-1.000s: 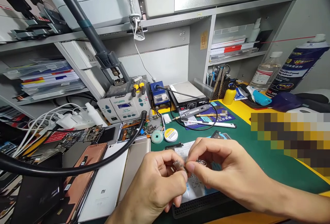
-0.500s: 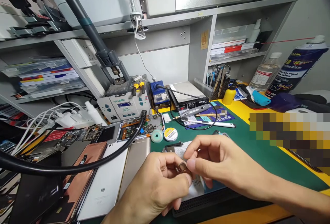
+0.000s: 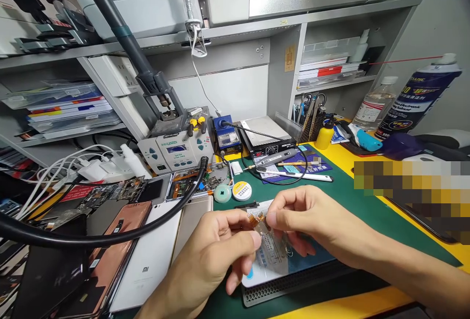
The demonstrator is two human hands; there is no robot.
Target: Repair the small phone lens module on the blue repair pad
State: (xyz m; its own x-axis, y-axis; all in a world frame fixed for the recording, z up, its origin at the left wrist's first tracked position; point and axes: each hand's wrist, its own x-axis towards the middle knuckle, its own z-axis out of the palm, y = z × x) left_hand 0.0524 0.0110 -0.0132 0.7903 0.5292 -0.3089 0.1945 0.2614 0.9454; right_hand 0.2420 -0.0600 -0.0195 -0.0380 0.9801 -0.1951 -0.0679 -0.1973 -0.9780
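Observation:
Between my two hands, above the mat, is a small flex-cable part (image 3: 260, 218) with orange-brown strips; its exact kind is too small to make out. My left hand (image 3: 213, 255) has its thumb and forefinger closed at the part's left side. From the right, my right hand (image 3: 312, 216) pinches the part's other edge between thumb and fingers. Directly below lies a flat white-and-blue panel (image 3: 266, 274) with printed markings, partly hidden by my fingers. It rests on a dark perforated pad (image 3: 264, 297).
A green mat (image 3: 352, 206) covers the table. Phone backs (image 3: 147, 255) and circuit boards lie left, under a black hose (image 3: 110, 241). Round tins (image 3: 242, 191), a white-handled brush (image 3: 312, 177) and a hot-air station (image 3: 176, 150) stand or lie behind. A spray can (image 3: 414, 98) stands right.
Both hands have shifted slightly and turned the small part, so its orange strips now show instead of a metallic face. More of the panel and perforated pad is visible.

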